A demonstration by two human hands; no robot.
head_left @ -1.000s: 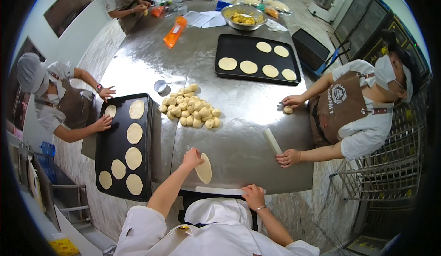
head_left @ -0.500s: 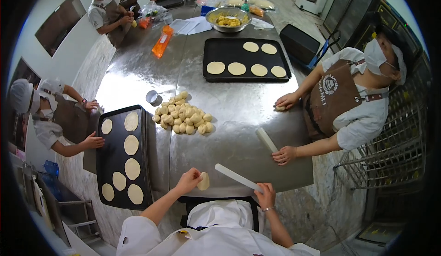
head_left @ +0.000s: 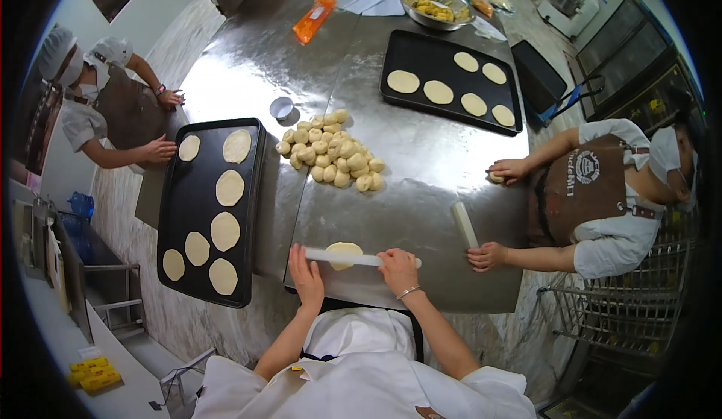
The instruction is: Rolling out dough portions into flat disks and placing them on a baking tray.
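Note:
A white rolling pin [head_left: 361,259] lies across a flattened dough disc [head_left: 344,249] at the table's near edge, hiding part of the disc. My right hand [head_left: 398,271] is closed over the pin's right part, its end sticking out past the fingers. At the other end, my left hand [head_left: 306,277] rests against the pin with its fingers stretched out, not wrapped round it. Beyond the pin sits a heap of dough balls [head_left: 335,150]. To the left, a black baking tray [head_left: 180,216] carries several flat dough rounds [head_left: 225,231].
A co-worker at the right has one hand on a small dough piece [head_left: 496,177] and the other on a rolling pin [head_left: 465,225]. Another stands beyond the left tray. Farther back are a second tray [head_left: 451,114], a metal cup [head_left: 281,107] and a steel bowl [head_left: 421,17].
My left hand has let go of the dough disc, now flat on the table, and moved to the rolling pin's left end. My right hand has brought the pin across the disc.

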